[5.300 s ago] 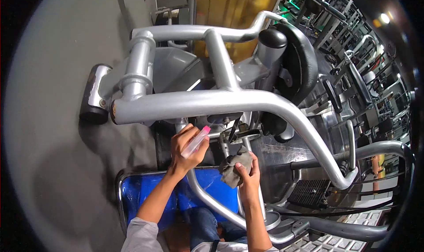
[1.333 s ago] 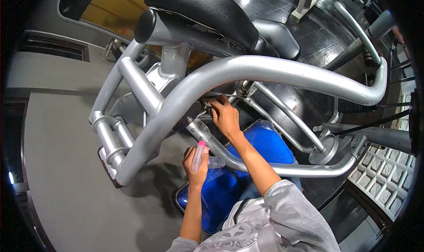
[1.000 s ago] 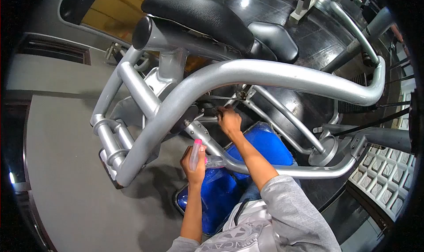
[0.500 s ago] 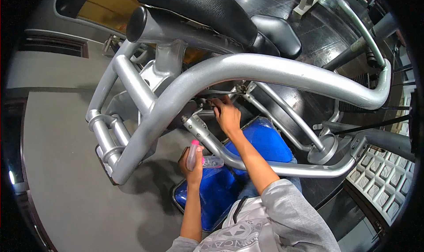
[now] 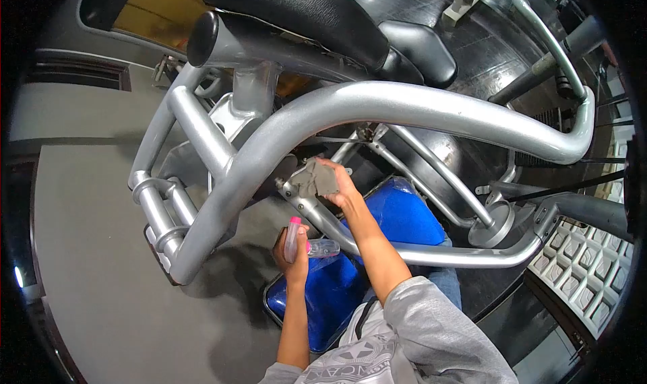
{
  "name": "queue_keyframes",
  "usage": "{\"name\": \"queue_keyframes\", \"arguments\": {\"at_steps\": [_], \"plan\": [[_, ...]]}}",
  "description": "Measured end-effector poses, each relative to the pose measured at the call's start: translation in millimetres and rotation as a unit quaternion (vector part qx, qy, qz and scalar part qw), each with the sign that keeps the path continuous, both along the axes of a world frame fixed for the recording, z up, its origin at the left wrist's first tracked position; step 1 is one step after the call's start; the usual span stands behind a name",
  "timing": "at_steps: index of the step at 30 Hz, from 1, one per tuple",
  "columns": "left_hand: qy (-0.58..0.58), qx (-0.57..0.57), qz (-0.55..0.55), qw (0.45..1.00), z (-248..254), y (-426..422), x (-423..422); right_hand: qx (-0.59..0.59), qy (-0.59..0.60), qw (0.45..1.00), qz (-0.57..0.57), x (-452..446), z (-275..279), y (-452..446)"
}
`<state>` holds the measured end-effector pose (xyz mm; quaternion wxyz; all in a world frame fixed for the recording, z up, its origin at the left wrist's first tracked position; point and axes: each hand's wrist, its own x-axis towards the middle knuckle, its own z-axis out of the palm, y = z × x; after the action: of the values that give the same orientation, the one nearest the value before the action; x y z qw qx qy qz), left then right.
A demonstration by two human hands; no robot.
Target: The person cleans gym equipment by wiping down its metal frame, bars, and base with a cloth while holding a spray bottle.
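Landmark: big curved silver tube (image 5: pixel 404 104) of the gym machine.

Change: gray cloth (image 5: pixel 315 178) has come into plain view in the right hand (image 5: pixel 342 183), below the landmark's bend. It's bunched and overlaps the bolted end of the lower silver tube (image 5: pixel 458 257). Can't tell if cloth touches metal or just passes in front. My read: hand has backed out of the linkage far enough to show the cloth; cloth itself is secure.

Right hand: gripping cloth, fingers behind it and partly hidden, thumb side toward the machine's right. Forearm runs up and left from the gray sleeve (image 5: pixel 431 310), crossing over the lower silver tube. Wrist looks roughly in line with forearm.

Left hand (image 5: pixel 293 257): closed around a clear container (image 5: pixel 292 241) with pink top, held near upright, below and left of the right hand. Second clear piece (image 5: pixel 325 248) with pink collar sticks out sideways from the same grip, just under the lower silver tube. Can't tell if the two are joined. Forearm near vertical, elbow low.

Around: blue pads (image 5: pixel 411 215) below the landmark, one beside the right forearm, one behind the left hand's piece. Black padded cushion (image 5: pixel 303 13) above the landmark. Round metal disc (image 5: pixel 492 226) below its right part.
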<state>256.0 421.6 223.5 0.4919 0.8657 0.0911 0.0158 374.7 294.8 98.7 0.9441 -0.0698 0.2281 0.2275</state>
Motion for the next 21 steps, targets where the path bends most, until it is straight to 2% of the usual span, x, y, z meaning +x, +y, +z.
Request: {"name": "queue_keyframes", "arguments": {"at_steps": [1, 3, 4, 5, 7, 8, 10, 14, 16, 17, 18, 20, 21], "plan": [[-0.011, 0.002, -0.006, 1.0, -2.4, 2.0, 0.7, -0.001, 0.0, 1.0, 0.0, 0.8, -3.0, -2.2], [-0.006, 0.002, -0.001, 1.0, -5.1, 6.3, 0.7, -0.007, 0.052, 0.996, -0.069, 5.0, -14.8, -4.8], [-0.001, 0.002, 0.004, 1.0, -6.0, 8.3, 0.9, 0.01, 0.08, 0.994, -0.073, 10.3, -45.2, -6.2], [-0.001, 0.001, 0.003, 1.0, -6.9, 9.9, 1.2, -0.036, 0.113, 0.989, -0.084, 15.4, -68.6, -4.9], [0.0, 0.006, 0.004, 1.0, -8.7, 11.8, 1.1, -0.147, 0.033, 0.989, -0.012, 4.7, -62.9, -26.6], [0.0, 0.003, 0.005, 1.0, -9.9, 12.1, 1.0, -0.15, 0.033, 0.988, -0.011, 4.0, -57.1, -28.1], [0.023, -0.023, 0.015, 0.999, -11.7, 10.9, 1.3, -0.315, 0.038, 0.932, 0.177, 4.9, -37.4, -28.2], [0.001, -0.068, -0.007, 0.998, -10.9, 6.2, 2.0, -0.237, -0.036, 0.951, 0.194, 5.4, 4.7, -17.6], [-0.006, -0.08, -0.024, 0.997, -9.7, 7.8, 1.1, -0.162, -0.023, 0.986, 0.041, 8.6, 1.4, -10.6], [-0.005, -0.08, -0.024, 0.997, -8.6, 9.0, -0.1, -0.162, -0.022, 0.986, 0.042, 9.0, -5.8, -6.9], [-0.01, -0.09, -0.024, 0.996, -7.4, 9.6, -0.9, -0.135, 0.024, 0.99, 0.011, 9.7, -25.7, -1.6], [-0.017, -0.104, -0.022, 0.994, -2.7, 9.1, -1.7, -0.116, 0.121, 0.984, -0.064, 4.8, -28.2, -9.4], [-0.021, -0.097, -0.026, 0.995, 2.9, 8.6, -2.0, -0.14, 0.018, 0.99, -0.016, -2.6, -80.1, -28.4]]}}
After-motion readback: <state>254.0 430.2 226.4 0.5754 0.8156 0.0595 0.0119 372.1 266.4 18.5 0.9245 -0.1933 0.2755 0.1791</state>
